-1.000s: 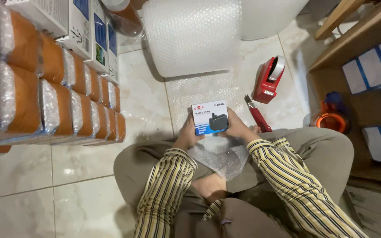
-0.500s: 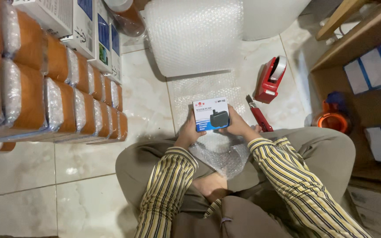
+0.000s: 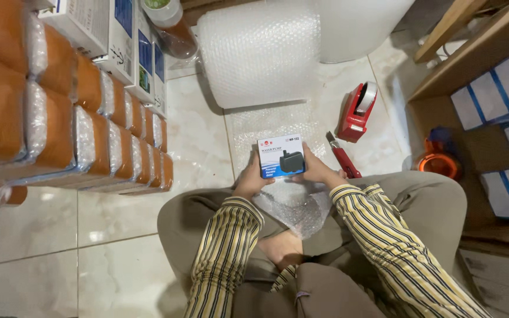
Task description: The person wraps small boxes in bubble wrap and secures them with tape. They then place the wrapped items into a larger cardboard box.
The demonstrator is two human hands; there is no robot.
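Observation:
I sit cross-legged on a tiled floor. Both hands hold a small white and blue box (image 3: 281,156) with a picture of a black device on it. My left hand (image 3: 250,179) grips its left side and my right hand (image 3: 320,169) its right side. The box hovers over a sheet of bubble wrap (image 3: 293,203) that runs from my lap up to a big roll of bubble wrap (image 3: 260,53) lying on the floor ahead.
A red tape dispenser (image 3: 357,111) and a red box cutter (image 3: 343,156) lie to the right. Orange bubble-wrapped packages (image 3: 60,118) and white and blue boxes (image 3: 119,41) are stacked left. A wooden shelf (image 3: 490,106) with boxes stands right, an orange tool (image 3: 437,159) beside it.
The box stays in both hands with hardly any shift; the view has drifted slightly.

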